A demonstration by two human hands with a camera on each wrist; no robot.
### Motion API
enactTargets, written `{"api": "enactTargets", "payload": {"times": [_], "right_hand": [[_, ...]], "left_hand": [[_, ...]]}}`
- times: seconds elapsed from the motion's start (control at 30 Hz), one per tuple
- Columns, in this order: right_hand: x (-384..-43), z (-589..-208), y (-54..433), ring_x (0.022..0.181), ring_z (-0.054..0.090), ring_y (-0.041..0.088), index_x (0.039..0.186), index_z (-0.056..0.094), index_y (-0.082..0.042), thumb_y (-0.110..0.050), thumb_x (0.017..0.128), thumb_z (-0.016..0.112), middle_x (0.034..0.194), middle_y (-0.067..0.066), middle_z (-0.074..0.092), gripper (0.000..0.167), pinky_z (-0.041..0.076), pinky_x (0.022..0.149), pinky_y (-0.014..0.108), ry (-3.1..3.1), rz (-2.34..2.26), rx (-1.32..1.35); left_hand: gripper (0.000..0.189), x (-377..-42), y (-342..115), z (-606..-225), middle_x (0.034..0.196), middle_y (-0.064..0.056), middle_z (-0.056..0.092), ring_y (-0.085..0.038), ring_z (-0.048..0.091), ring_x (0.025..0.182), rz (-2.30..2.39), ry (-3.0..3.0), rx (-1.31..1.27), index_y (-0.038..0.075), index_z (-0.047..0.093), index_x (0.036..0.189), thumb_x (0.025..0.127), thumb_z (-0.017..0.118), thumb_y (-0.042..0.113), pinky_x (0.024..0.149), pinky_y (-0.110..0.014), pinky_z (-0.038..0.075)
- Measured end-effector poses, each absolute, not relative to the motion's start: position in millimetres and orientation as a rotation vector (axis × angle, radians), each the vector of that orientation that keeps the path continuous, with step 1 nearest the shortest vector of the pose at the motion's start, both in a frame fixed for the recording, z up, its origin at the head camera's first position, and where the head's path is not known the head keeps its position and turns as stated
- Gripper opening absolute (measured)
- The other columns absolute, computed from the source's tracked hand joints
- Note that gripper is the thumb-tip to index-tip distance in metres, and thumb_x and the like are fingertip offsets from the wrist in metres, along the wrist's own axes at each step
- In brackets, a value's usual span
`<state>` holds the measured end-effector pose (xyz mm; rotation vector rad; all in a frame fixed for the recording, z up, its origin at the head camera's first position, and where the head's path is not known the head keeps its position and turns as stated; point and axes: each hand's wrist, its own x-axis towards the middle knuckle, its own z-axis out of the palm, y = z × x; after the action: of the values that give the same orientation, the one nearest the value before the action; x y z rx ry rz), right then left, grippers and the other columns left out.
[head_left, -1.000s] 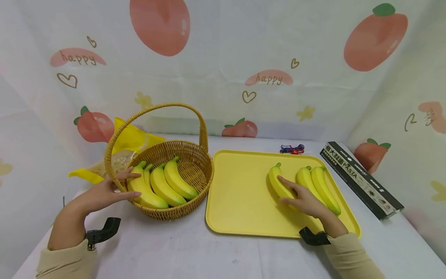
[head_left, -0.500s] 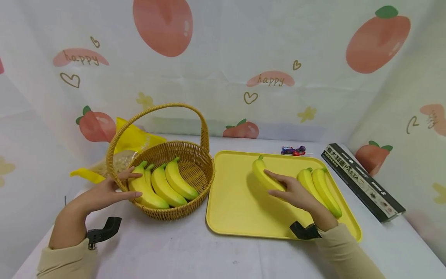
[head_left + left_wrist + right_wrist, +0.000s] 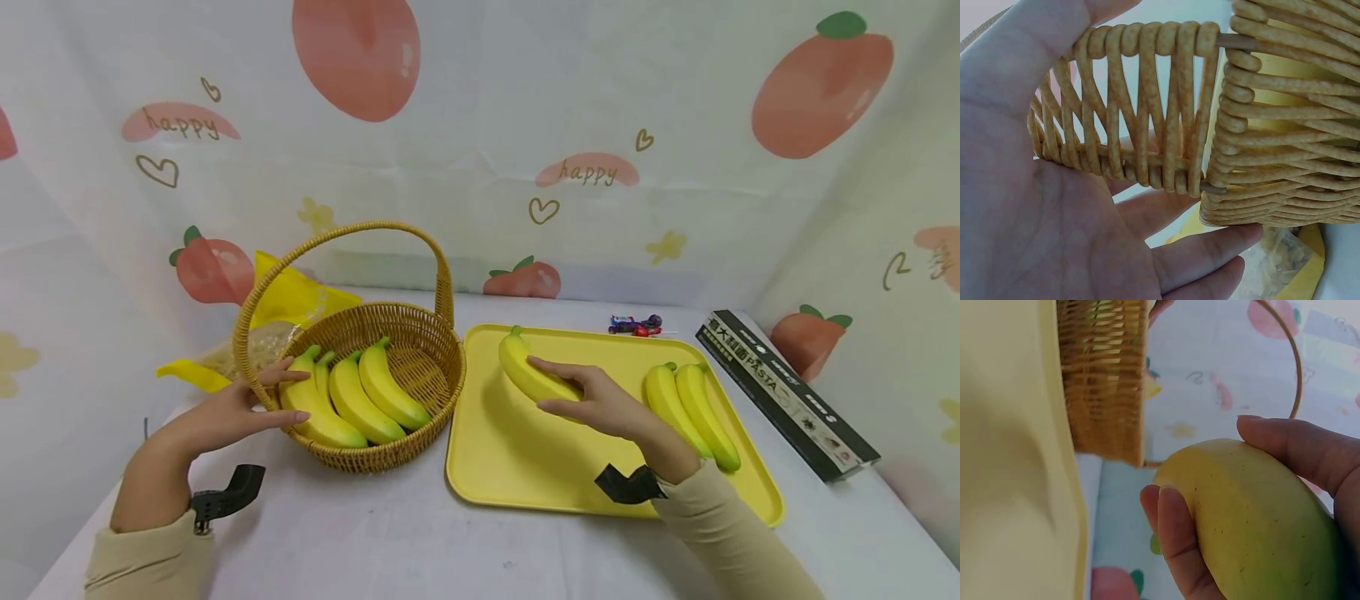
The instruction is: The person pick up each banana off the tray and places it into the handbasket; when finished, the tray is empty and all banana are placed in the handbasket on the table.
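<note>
- Smooth, curved banana (image 3: 525, 371) is hanging above the flat tray (image 3: 517, 479), long body slanting, stem end pointing forward-left;
- right hand (image 3: 603, 402), fingers bent, is gripping it;
- left hand (image 3: 217, 421) is loosely holding the bumpy woven basket (image 3: 360, 460).

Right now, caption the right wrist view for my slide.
Right-hand fingers grip a banana, yellow tray and wicker basket behind.

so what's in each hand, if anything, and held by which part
The right hand holds a banana around the part away from its stem; the left hand holds the basket at the base of its handle.
</note>
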<state>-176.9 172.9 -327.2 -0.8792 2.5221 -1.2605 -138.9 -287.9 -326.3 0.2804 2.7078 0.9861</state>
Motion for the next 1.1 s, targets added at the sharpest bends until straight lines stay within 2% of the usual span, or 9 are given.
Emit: {"api": "enactTargets", "payload": {"times": [0.2,0.4,0.63,0.7,0.73,0.87,0.97,1.1], "right_hand": [[-175.1,-323.1,153.2,0.080,0.047,0.009,0.139,0.044,-0.012,-0.020,0.087,0.065,0.141,0.007,0.047,0.057,0.040,0.071,0.020,2.463,-1.272,-0.983],[-179.3,-317.7,131.1,0.080,0.046,0.010,0.139,0.043,-0.012,-0.022,0.088,0.065,0.132,0.006,0.055,0.057,0.040,0.070,0.020,2.438,-1.195,-1.106],[-189.8,-306.4,97.0,0.101,0.049,0.009,0.139,0.044,-0.013,-0.024,0.088,0.064,0.142,0.002,0.047,0.056,0.041,0.082,0.021,2.446,-1.004,-1.279],[-193.9,-303.3,84.6,0.111,0.049,0.007,0.139,0.044,-0.014,-0.025,0.088,0.064,0.142,0.002,0.046,0.056,0.041,0.090,0.020,2.439,-0.947,-1.324],[-196.1,-302.0,78.2,0.109,0.050,0.008,0.139,0.044,-0.014,-0.025,0.088,0.064,0.142,0.004,0.046,0.056,0.041,0.088,0.021,2.430,-0.921,-1.348],[-204.9,-296.0,49.7,0.120,0.047,0.007,0.139,0.043,-0.013,-0.025,0.088,0.064,0.143,0.004,0.045,0.056,0.040,0.094,0.020,2.374,-0.806,-1.375],[-211.2,-291.5,27.8,0.119,0.049,0.009,0.140,0.042,-0.013,-0.025,0.089,0.063,0.143,0.004,0.046,0.056,0.041,0.093,0.021,2.346,-0.706,-1.382],[-220.3,-289.1,0.7,0.127,0.045,0.012,0.141,0.040,-0.013,-0.026,0.090,0.061,0.143,0.003,0.045,0.056,0.039,0.100,0.024,2.348,-0.602,-1.372]], "left_hand": [[0.064,-137.5,-289.0,-324.3,0.153,-0.028,0.009,-0.054,0.029,0.126,1.002,2.700,0.281,0.017,0.040,0.140,0.086,0.063,0.040,0.088,-0.063,0.040],[0.064,-136.3,-290.9,-326.1,0.152,-0.029,0.010,-0.053,0.029,0.126,1.022,2.692,0.295,0.015,0.039,0.140,0.086,0.063,0.038,0.088,-0.062,0.040],[0.063,-137.2,-290.8,-326.2,0.152,-0.029,0.007,-0.055,0.026,0.128,1.046,2.680,0.303,0.014,0.040,0.140,0.086,0.064,0.036,0.089,-0.064,0.038],[0.063,-137.6,-290.2,-325.9,0.152,-0.029,0.007,-0.055,0.025,0.128,1.051,2.678,0.303,0.014,0.040,0.140,0.087,0.063,0.036,0.089,-0.064,0.038],[0.063,-137.7,-289.9,-325.8,0.152,-0.029,0.007,-0.055,0.025,0.128,1.048,2.681,0.303,0.014,0.040,0.140,0.086,0.064,0.036,0.089,-0.064,0.038],[0.064,-137.2,-288.8,-326.3,0.153,-0.028,0.008,-0.054,0.026,0.129,1.045,2.677,0.283,0.014,0.040,0.140,0.086,0.064,0.037,0.090,-0.064,0.038],[0.064,-136.9,-288.8,-326.5,0.152,-0.029,0.009,-0.055,0.027,0.127,1.041,2.679,0.291,0.014,0.040,0.140,0.086,0.064,0.037,0.088,-0.064,0.038],[0.063,-137.5,-289.0,-325.6,0.152,-0.029,0.007,-0.055,0.027,0.127,1.046,2.682,0.311,0.014,0.040,0.140,0.086,0.064,0.036,0.088,-0.064,0.038]]}}
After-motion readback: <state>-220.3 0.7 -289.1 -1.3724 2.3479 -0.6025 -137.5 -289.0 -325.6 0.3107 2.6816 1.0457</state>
